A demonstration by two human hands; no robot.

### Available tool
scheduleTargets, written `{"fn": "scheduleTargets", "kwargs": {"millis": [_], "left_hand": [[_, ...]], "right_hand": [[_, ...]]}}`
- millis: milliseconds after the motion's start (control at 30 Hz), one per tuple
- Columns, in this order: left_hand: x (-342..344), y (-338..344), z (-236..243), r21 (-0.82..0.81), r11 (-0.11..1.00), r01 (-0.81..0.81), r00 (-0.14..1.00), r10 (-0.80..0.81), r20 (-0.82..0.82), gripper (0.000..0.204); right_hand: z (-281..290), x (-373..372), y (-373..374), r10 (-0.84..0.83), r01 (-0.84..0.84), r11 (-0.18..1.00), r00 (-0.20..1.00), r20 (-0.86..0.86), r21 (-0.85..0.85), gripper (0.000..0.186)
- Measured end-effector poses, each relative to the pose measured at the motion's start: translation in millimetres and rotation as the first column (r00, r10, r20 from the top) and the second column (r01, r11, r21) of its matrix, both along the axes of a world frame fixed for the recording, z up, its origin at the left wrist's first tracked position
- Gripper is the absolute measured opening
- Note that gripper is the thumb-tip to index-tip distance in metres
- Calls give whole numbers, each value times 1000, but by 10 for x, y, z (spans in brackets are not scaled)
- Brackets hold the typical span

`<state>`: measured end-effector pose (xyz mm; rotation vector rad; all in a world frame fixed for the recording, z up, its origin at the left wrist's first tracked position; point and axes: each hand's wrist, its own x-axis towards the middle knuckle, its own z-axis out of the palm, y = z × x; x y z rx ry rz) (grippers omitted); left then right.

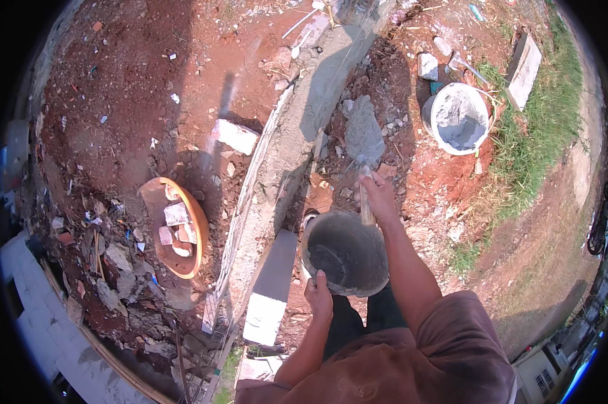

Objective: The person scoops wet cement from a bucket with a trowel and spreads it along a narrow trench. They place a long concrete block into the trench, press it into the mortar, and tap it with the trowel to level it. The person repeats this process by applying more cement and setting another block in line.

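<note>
My left hand (319, 296) is closed on the near rim of a grey bucket (377, 262), thumb over the edge. Some dark grey mortar (331, 259) lies in the bottom of it. With my right hand (378, 195) I grip the wooden handle of a trowel (364, 131), its blade pointing away from me and coated in grey mortar. The trowel is beyond the bucket's far rim, over the rubble. Left of the bucket runs a low wall (267, 178) with wet-looking mortar along its top.
A white bucket of grey mix (482, 101) stands at the far right beside grass. An orange tub (199, 236) with broken bricks lies to the left. A pale block (270, 310) is near my left hand; another block (237, 137) lies beyond the wall. Rubble covers the red soil.
</note>
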<state>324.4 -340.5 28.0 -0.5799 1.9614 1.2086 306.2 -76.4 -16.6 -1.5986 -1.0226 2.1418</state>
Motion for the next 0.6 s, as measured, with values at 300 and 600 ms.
{"fn": "scheduleTargets", "kwargs": {"millis": [300, 600], "left_hand": [[-31, -289, -388, -38, 991, 132, 989, -129, 76, 31], [-54, -254, -449, -51, 997, 51, 996, -47, 82, 25]], "right_hand": [[-1496, -1284, -74, -261, 191, 952, 916, 305, 240, 27], [-1525, -274, 686, 390, -796, 491, 565, 727, 355, 45]]}}
